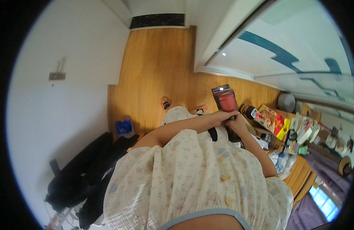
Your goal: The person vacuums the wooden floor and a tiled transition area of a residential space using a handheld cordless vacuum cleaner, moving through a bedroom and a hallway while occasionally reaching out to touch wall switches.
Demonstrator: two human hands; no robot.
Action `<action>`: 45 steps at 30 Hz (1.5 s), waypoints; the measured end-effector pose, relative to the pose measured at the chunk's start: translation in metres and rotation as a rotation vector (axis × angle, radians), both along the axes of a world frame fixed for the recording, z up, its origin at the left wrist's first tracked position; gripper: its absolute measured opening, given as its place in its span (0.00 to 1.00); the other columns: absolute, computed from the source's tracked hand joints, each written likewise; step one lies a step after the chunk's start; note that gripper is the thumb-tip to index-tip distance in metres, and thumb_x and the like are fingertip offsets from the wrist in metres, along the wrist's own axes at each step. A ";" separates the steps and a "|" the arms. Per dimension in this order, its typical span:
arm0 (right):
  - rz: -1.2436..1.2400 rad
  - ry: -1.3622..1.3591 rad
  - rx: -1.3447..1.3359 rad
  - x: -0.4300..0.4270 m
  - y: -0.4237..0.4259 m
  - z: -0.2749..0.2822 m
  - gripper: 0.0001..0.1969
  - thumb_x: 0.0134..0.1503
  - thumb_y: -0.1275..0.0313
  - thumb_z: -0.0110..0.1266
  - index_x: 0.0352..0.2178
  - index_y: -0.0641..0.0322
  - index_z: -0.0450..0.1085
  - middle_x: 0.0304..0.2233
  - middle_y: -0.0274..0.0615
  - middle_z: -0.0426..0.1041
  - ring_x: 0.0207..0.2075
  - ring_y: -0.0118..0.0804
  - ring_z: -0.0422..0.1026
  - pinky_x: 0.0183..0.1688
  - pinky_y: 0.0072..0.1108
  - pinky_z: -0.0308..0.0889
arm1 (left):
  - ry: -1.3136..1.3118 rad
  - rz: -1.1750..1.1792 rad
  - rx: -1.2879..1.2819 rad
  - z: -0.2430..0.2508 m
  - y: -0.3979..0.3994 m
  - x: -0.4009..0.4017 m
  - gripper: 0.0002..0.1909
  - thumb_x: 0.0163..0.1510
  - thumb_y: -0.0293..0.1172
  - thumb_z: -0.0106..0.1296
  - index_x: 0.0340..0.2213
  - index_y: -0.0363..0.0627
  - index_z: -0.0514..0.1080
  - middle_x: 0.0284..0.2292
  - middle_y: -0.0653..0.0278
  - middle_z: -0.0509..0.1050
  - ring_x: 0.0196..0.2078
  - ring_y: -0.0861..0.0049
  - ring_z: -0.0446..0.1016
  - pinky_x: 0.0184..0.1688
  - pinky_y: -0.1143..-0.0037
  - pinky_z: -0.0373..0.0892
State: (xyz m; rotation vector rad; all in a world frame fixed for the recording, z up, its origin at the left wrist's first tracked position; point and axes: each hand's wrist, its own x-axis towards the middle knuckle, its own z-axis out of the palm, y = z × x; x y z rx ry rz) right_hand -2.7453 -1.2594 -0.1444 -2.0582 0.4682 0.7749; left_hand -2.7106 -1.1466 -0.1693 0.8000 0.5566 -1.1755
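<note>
Both my hands meet around the narrow middle of a red-and-black handheld device [228, 102], whose exact kind I cannot tell. My left hand [226, 115] lies across it from the left. From the right, my right hand [236, 122] grips it just below, and the fingers of both hands partly hide it. Its wide head points away from me and has a bright spot at the far edge. The black lower end [233, 135] sticks out beneath my hands, over my pale floral dress [194, 172]. A black strap [213, 134] hangs beside it.
At right stand a dark bottle [248, 111], a yellow-and-red food bag [273, 120], stacked books [306, 129] and a plastic bag [281, 162]. Black clothing [76, 178] and a blue package [124, 128] are at left. A sliding door [280, 37] borders the wooden floor [156, 63].
</note>
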 end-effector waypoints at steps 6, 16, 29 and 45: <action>0.090 0.069 0.126 0.033 0.082 0.034 0.13 0.32 0.77 0.51 0.24 0.70 0.62 0.14 0.41 0.66 0.13 0.31 0.65 0.15 0.20 0.59 | -0.069 0.115 -0.049 0.035 0.091 0.010 0.12 0.43 0.40 0.51 0.29 0.50 0.66 0.23 0.71 0.67 0.21 0.84 0.64 0.19 0.83 0.60; 0.281 0.105 0.153 0.068 0.242 0.080 0.08 0.33 0.79 0.48 0.20 0.70 0.62 0.10 0.38 0.63 0.10 0.27 0.62 0.12 0.16 0.54 | -0.189 0.318 -0.064 0.051 0.240 0.011 0.15 0.42 0.39 0.51 0.31 0.45 0.67 0.26 0.68 0.68 0.26 0.83 0.66 0.25 0.83 0.64; 0.476 -0.166 0.177 0.092 0.318 0.039 0.07 0.36 0.78 0.46 0.22 0.69 0.63 0.15 0.39 0.65 0.17 0.29 0.64 0.18 0.18 0.58 | -0.514 0.483 0.228 0.049 0.328 0.020 0.22 0.40 0.44 0.53 0.32 0.39 0.68 0.30 0.62 0.70 0.33 0.78 0.67 0.36 0.79 0.62; 0.701 -0.357 0.117 0.237 0.380 0.005 0.14 0.37 0.74 0.48 0.30 0.69 0.64 0.24 0.55 0.68 0.30 0.51 0.68 0.31 0.29 0.63 | -0.406 0.725 0.140 0.014 0.378 0.144 0.26 0.39 0.40 0.55 0.39 0.39 0.64 0.37 0.65 0.66 0.39 0.80 0.63 0.41 0.81 0.59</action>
